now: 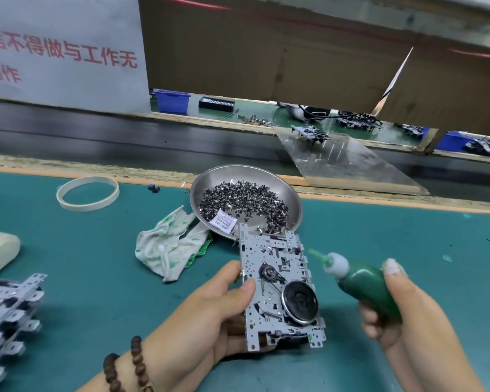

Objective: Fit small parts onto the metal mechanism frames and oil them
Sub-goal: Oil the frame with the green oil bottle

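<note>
My left hand (pixel 210 312) grips a metal mechanism frame (pixel 277 290) by its left edge, thumb on top, above the green mat. The frame carries a black flywheel, a small pulley and a belt. My right hand (pixel 408 315) holds a green oil bottle (pixel 365 284) with a white collar and green nozzle; the nozzle tip points left, close to the frame's right edge. A steel bowl (pixel 289 193) of several small dark parts sits just behind the frame.
A stained white cloth (pixel 167 247) lies left of the bowl. A stack of metal frames (pixel 9 315) sits at the left edge, a tape ring (pixel 68 203) farther back. A black conveyor belt (pixel 125 140) runs behind the bench; a clear sheet (pixel 351 162) holds another mechanism.
</note>
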The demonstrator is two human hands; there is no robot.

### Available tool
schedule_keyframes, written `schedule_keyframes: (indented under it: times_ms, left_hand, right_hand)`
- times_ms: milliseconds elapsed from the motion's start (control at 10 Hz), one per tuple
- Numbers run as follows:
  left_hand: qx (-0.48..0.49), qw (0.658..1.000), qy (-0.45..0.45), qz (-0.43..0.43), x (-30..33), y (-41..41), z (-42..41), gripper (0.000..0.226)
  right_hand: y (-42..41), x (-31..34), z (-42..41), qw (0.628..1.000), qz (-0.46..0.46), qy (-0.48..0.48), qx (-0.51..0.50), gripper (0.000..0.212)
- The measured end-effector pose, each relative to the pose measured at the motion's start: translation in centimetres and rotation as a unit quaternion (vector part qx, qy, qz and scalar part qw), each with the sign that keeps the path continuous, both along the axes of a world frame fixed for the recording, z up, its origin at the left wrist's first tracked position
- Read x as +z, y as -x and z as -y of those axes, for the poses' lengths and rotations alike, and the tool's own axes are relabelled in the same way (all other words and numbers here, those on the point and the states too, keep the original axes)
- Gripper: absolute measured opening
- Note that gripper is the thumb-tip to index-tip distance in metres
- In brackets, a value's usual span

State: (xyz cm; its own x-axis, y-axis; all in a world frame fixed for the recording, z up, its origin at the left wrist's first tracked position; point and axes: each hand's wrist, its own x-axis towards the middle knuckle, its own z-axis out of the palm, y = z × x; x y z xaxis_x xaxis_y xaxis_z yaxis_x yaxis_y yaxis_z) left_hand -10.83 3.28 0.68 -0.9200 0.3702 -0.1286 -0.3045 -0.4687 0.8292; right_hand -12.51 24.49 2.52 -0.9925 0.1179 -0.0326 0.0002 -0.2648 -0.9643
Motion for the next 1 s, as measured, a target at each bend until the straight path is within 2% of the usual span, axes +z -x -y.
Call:
schedule_keyframes:
  times_ms: [100, 200, 300, 400, 500, 600, 700, 800, 900, 1000]
  left_hand:
    - [-0.004, 1.0, -0.02, 0.018, 0.2, 0.0, 0.1, 0.029]
    - [0.007, 0.998, -0.047, 0.047, 0.7, 0.1, 0.2, 0.034]
    - [0.032, 0.995, -0.06, 0.071, 1.8, 0.3, 0.2, 0.037]
    - [0.078, 0.992, -0.043, 0.088, 2.9, 0.8, -0.6, 0.028]
    - [0.128, 0.987, 0.013, 0.098, 3.7, 2.1, -1.7, 0.022]
    - [0.152, 0.984, 0.041, 0.087, 5.0, 3.8, -2.6, 0.021]
    - [0.161, 0.983, 0.061, 0.07, 6.4, 5.7, -3.6, 0.017]
    - [0.143, 0.985, 0.084, 0.056, 7.4, 7.6, -4.8, 0.019]
    - [0.12, 0.987, 0.091, 0.06, 7.7, 9.3, -5.9, 0.019]
    - [0.089, 0.989, 0.099, 0.059, 8.0, 11.6, -7.1, 0.021]
  right_hand:
    - [-0.1, -0.2, -0.8, 0.986, 0.061, 0.143, 0.065, 0.057]
    - [-0.3, 0.3, -1.1, 0.932, 0.095, 0.277, 0.212, 0.083]
    - [0.1, -0.9, -2.7, 0.953, 0.106, 0.183, 0.219, 0.095]
    - [-1.3, 0.7, -2.0, 0.971, 0.08, 0.023, 0.224, 0.085]
    - [-1.3, 1.2, -2.1, 0.972, 0.034, -0.107, 0.208, 0.073]
    - [-0.2, 1.7, -2.9, 0.949, -0.034, -0.265, 0.166, 0.057]
    - [1.1, 0.3, -3.4, 0.937, -0.041, -0.321, 0.134, 0.046]
    - [2.1, -2.9, -3.3, 0.959, 0.043, -0.24, 0.142, 0.031]
    - [4.0, -2.7, -3.4, 0.978, 0.087, -0.131, 0.138, 0.064]
    - [6.3, -1.1, -6.0, 0.988, 0.142, 0.003, 0.059, 0.028]
